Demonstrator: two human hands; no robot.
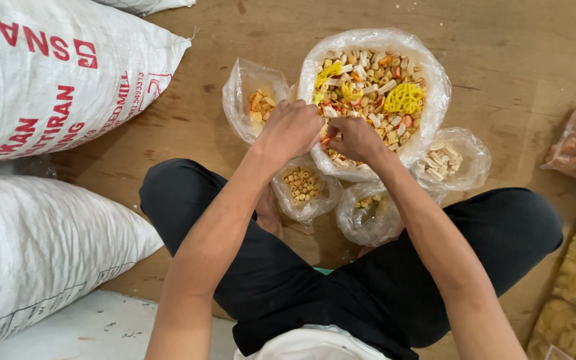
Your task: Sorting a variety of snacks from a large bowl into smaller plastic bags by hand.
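— So, how far has the sorting got, going by the bags nearest the knees?

— Barely started, I'd say. The small bag of pale yellow bits by the right knee holds only a few, and the small bag of round rings beside it has one thin layer

— And the hands?

— Both meet at the near rim of the big bag of mixed snacks. The left hand has its fingers curled in together, the right hand pinches a reddish piece at the fingertips

— Further out?

— The bag of white tubes and the bag of orange pieces flank the big one, each nearly empty. The mixed heap looks full, so most of the work seems left
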